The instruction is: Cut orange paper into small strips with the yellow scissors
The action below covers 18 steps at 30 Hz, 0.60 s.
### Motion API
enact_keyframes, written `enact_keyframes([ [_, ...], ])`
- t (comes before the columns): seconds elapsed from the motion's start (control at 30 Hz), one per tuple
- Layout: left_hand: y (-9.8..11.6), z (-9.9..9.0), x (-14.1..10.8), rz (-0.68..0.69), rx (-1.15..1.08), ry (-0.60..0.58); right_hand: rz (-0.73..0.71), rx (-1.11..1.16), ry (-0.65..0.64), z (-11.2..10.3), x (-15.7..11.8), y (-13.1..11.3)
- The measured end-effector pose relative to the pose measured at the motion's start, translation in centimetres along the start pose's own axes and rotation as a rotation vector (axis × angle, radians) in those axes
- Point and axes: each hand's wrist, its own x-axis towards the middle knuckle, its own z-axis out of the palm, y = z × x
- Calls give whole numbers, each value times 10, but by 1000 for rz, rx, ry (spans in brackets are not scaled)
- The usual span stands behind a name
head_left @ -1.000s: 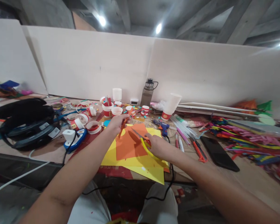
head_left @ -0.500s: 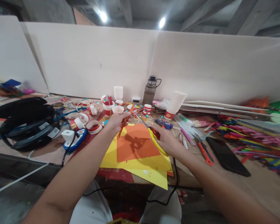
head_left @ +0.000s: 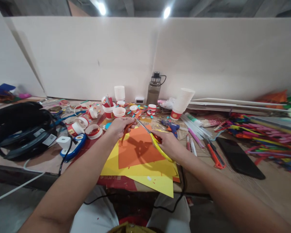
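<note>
My left hand (head_left: 122,127) is closed on a narrow orange paper strip (head_left: 123,139), whose upper end sticks out past the fingers. My right hand (head_left: 167,144) grips yellow-handled scissors (head_left: 146,128), their blades pointing up and left to the strip beside my left fingertips. Whether the blades touch the strip I cannot tell. Beneath both hands lies an orange paper sheet (head_left: 138,158), on top of yellow paper sheets (head_left: 157,184). The shadow of my hands falls on the orange sheet.
Left are headphones (head_left: 26,129), a blue power strip (head_left: 74,149) and cut cup rings (head_left: 93,131). Behind stand a bottle (head_left: 153,92) and stacked paper cups (head_left: 183,102). Right lie a glue gun (head_left: 170,127), a utility knife (head_left: 215,156), a phone (head_left: 240,158) and colourful pipe cleaners (head_left: 264,142).
The view has shifted slightly. The scissor blades are now closer to the orange strip and my left fingertips. Both hands keep their holds.
</note>
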Motion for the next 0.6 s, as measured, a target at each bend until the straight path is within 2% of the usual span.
enact_keyframes([
  [0.37, -1, 1, 0, -36, 45, 60, 67, -36, -84, 0, -1, -2],
  [0.5, -1, 0, 0, -56, 66, 19, 89, 25, -124, -3, -2, -7],
  [0.6, -1, 0, 1, -121, 91, -21, 105, 85, -161, -6, -4, -11],
])
